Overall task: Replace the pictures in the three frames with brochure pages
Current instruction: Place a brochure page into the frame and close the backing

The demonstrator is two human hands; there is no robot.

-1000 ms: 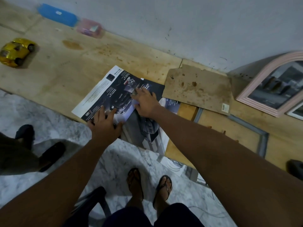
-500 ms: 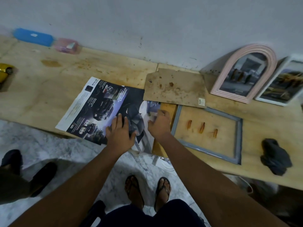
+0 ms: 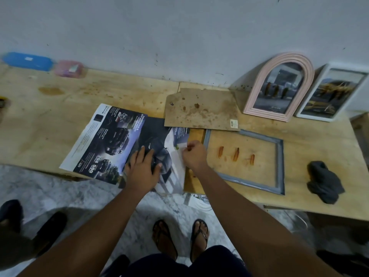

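Note:
A dark car brochure lies open on the wooden tabletop, its near edge hanging over the front. My left hand presses flat on its right page, fingers spread. My right hand pinches the right edge of that page between curled fingers. Right of it lies an empty grey frame flat on the wood. A brown backing board lies behind, overlapping the brochure's far corner. A pink arched frame and a white frame, both with pictures in them, lean on the wall.
A dark crumpled cloth lies at the right. A blue case and a pink box sit by the wall at the left. Another person's dark shoes stand on the marble floor at the lower left.
My view has swung right, bringing the grey, pink and white frames into sight. My right hand slid from the brochure's middle to its right edge; my left hand moved onto the right page.

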